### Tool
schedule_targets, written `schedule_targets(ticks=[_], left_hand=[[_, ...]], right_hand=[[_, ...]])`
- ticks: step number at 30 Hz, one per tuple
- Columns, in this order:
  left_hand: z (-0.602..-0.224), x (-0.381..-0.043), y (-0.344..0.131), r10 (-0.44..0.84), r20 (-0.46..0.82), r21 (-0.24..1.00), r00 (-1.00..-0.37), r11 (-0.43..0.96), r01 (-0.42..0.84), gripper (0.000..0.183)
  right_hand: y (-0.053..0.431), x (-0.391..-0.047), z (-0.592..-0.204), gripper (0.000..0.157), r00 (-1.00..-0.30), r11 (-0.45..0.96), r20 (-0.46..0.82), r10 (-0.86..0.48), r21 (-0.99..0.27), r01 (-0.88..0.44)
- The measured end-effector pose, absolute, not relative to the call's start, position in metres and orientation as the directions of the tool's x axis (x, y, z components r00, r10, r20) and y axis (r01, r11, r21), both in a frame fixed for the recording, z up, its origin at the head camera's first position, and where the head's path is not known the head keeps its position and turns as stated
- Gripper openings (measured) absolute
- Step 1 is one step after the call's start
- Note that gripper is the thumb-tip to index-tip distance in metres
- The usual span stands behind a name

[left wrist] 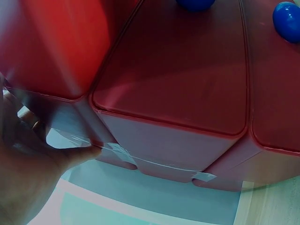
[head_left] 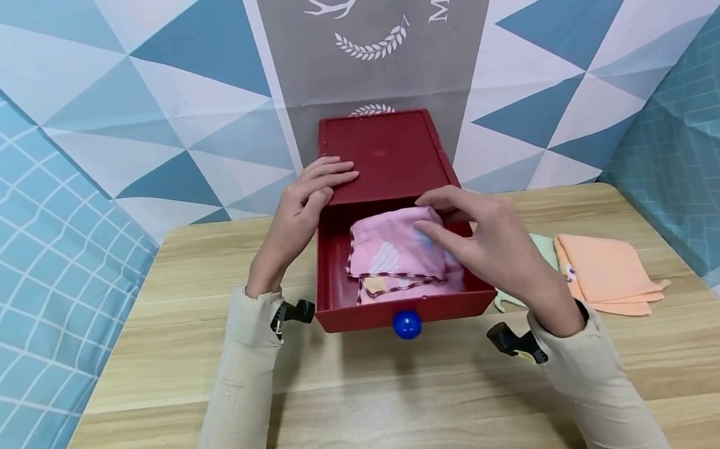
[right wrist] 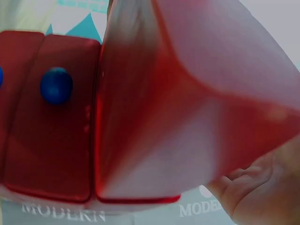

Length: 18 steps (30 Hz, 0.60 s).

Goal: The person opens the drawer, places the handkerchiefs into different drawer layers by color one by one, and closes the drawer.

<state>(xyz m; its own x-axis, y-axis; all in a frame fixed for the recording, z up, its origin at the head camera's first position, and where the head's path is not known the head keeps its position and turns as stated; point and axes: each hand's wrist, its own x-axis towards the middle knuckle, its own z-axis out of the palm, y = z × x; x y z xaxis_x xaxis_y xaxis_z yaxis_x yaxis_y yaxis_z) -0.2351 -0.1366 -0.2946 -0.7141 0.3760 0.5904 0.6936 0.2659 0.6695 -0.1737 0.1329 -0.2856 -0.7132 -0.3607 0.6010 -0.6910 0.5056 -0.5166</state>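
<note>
A red drawer unit [head_left: 383, 156] stands at the back of the table, one drawer [head_left: 405, 312] pulled out by its blue knob side. In that drawer lies a folded pink cloth [head_left: 380, 240] with a dark striped edge, over more pink and yellow fabric. My left hand [head_left: 298, 212] rests on the unit's top left edge, fingers extended. My right hand [head_left: 494, 235] is over the drawer's right side. Its thumb overlaps the pink cloth, while the index finger stands apart from the thumb near the cloth's far edge. The other right fingertips are partly hidden.
A folded orange cloth [head_left: 607, 268] lies right of the drawer, beside a pale green cloth [head_left: 546, 248] partly behind my right hand. The left wrist view shows neighbouring red drawer fronts [left wrist: 173, 70] with blue knobs. Patterned hangings [head_left: 216, 88] surround the wooden table [head_left: 362, 414].
</note>
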Motion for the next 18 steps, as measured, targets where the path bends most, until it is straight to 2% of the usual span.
schedule_targets(ticks=[7, 18], left_hand=[[-0.2937, -0.2347, -0.1356, 0.378, 0.591, 0.668, -0.713, 0.266, 0.695, 0.037], [-0.2938, -0.2332, -0.137, 0.376, 0.58, 0.675, -0.723, 0.275, 0.684, 0.036]], right_hand=[[0.1399, -0.1696, -0.2817, 0.022, -0.681, 0.605, 0.65, -0.339, -0.403, -0.686], [0.1426, -0.1693, -0.2797, 0.021, -0.655, 0.642, 0.683, -0.324, -0.35, -0.682]])
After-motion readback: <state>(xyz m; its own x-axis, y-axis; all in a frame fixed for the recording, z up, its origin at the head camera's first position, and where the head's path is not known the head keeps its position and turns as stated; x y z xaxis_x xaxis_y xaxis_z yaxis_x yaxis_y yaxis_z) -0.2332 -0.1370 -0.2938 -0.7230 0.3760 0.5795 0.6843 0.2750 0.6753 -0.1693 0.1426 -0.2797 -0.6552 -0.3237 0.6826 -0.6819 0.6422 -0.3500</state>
